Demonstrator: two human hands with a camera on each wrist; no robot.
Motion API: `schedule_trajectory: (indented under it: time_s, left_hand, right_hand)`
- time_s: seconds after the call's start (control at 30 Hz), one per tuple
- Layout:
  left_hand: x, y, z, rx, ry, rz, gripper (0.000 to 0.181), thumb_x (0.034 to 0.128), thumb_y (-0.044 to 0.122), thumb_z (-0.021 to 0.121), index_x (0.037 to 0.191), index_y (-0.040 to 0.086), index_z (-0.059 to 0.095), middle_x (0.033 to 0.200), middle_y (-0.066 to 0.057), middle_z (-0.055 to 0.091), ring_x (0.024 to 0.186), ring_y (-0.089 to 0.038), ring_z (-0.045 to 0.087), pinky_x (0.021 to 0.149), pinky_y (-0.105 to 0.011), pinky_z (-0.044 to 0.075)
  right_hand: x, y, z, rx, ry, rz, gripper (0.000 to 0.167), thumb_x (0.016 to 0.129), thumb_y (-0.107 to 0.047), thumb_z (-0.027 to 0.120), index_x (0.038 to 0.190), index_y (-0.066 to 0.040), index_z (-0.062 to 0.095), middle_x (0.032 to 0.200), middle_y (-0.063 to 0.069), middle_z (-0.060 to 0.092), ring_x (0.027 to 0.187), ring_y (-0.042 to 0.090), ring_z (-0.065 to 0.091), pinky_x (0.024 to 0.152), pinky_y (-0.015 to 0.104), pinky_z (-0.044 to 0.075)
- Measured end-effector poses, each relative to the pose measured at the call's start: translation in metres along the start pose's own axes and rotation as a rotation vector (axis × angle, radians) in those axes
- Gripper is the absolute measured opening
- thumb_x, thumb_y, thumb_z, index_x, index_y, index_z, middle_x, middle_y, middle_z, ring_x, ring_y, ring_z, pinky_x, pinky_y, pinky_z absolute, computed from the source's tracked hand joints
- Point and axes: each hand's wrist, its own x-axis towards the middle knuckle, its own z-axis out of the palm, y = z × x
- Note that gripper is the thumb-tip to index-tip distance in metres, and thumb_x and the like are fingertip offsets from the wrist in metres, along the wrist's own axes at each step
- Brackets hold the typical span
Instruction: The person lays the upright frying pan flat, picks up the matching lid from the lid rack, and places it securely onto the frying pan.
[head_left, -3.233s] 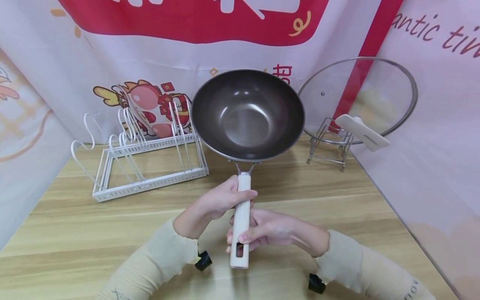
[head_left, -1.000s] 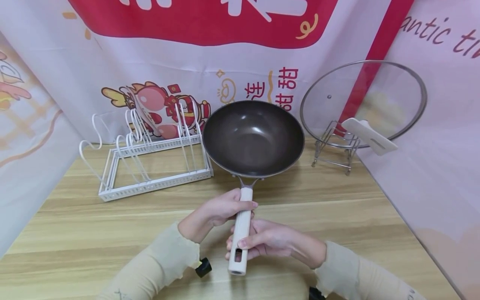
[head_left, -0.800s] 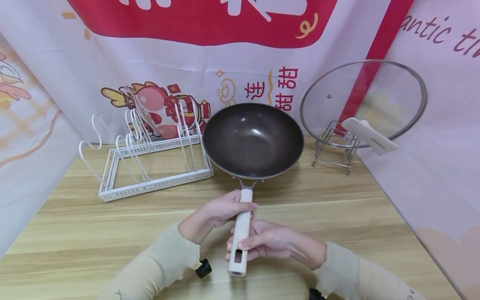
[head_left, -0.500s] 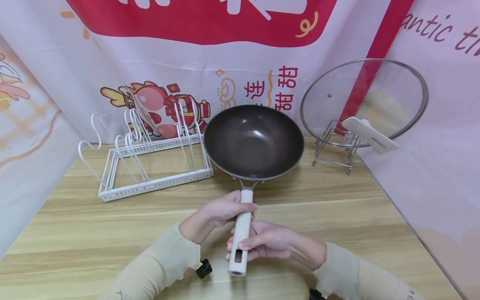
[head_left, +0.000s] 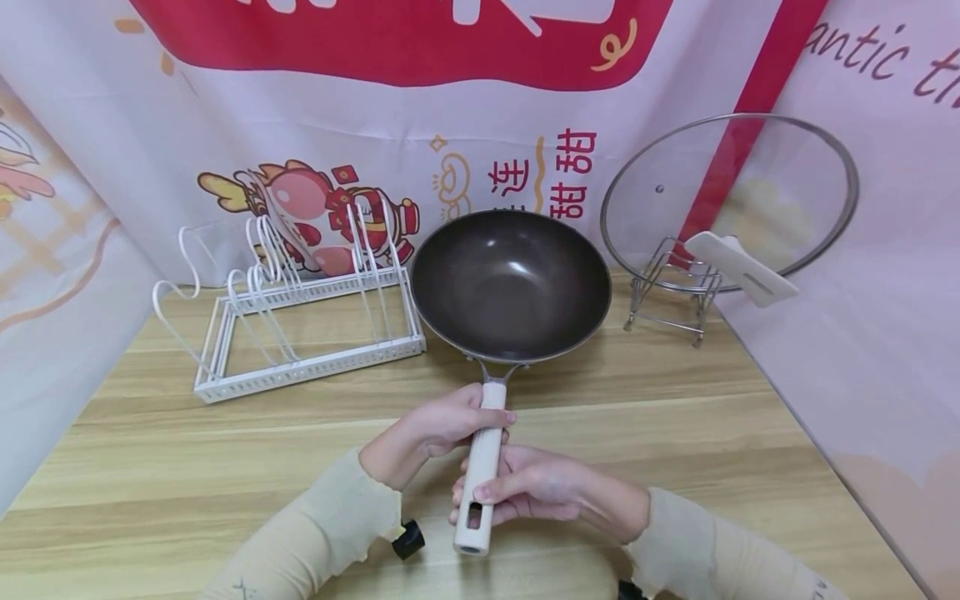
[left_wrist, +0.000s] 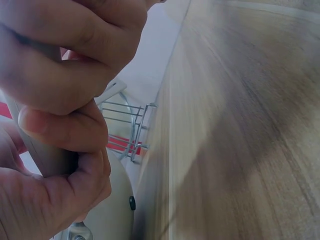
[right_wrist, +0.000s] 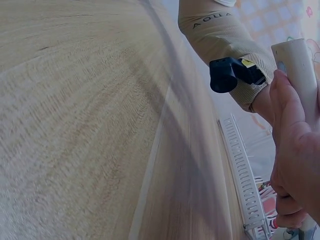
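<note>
In the head view a dark-coated wok [head_left: 511,287] with a pale handle [head_left: 483,467] hangs tilted over the table, its inside facing the camera. My left hand [head_left: 450,419] grips the handle's upper part near the metal bracket, thumb across the top. Lower down, my right hand [head_left: 528,483] grips it near the hanging hole, the thumb on top and the fingers beneath. The left wrist view shows both hands wrapped round the handle, and part of the wok's pale outer side [left_wrist: 112,200]. The handle's end [right_wrist: 295,65] shows beside the right hand [right_wrist: 297,150] in the right wrist view.
A white wire rack [head_left: 311,364] stands at the left of the wooden table [head_left: 225,475]. At the back right, a small metal stand [head_left: 667,292] holds a large glass lid [head_left: 675,196] and a white spatula [head_left: 742,268]. Printed cloth walls [head_left: 337,108] enclose the back and sides.
Compared with the oldest frame, the wok is lower in the head view and tilted flatter, and both hands are slightly lower. Over the last second it has barely moved; both grips stay the same.
</note>
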Motion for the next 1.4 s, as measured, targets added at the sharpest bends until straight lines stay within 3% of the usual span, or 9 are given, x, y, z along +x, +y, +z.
schedule_trajectory:
  time_s: [0.67,1.4]
  left_hand:
    - [0.0023,-0.0078,0.0004,-0.03,-0.023,-0.019,0.016,0.0953,-0.005,0.052,0.084,0.006,0.052,0.072,-0.003,0.059,0.065,-0.009,0.057,0.061,-0.017,0.049]
    - [-0.0031,-0.0028,-0.0016,-0.024,-0.036,-0.063,0.009,0.0966,0.0,0.053,0.089,0.005,0.053,0.075,-0.003,0.06,0.068,-0.01,0.057,0.062,-0.018,0.049]
  right_hand:
    - [-0.0013,0.0061,0.0018,0.037,0.004,-0.007,0.031,0.099,0.003,0.054,0.126,0.0,0.038,0.117,0.004,0.066,0.114,0.025,0.067,0.104,0.045,0.05]
    - [0.0016,0.0044,0.0071,0.067,0.01,-0.005,0.03,0.1,0.003,0.053,0.126,0.0,0.038,0.118,0.004,0.065,0.115,0.025,0.066,0.103,0.043,0.051]
